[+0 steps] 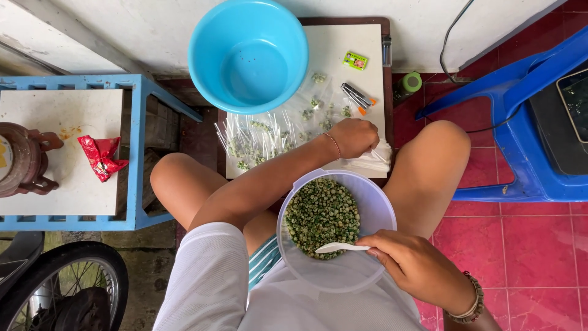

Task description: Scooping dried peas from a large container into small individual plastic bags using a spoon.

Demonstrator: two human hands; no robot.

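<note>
On the low white board, left hand seemingly pinches half-hidden clear bags; right hand grips a white spoon

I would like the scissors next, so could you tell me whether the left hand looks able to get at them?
Probably yes: the left hand rests on the board just below the scissors, with nothing between them.

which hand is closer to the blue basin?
Left. The left hand rests on the stack of clear bags just below the blue basin; the right hand holds a white spoon far lower.
</note>
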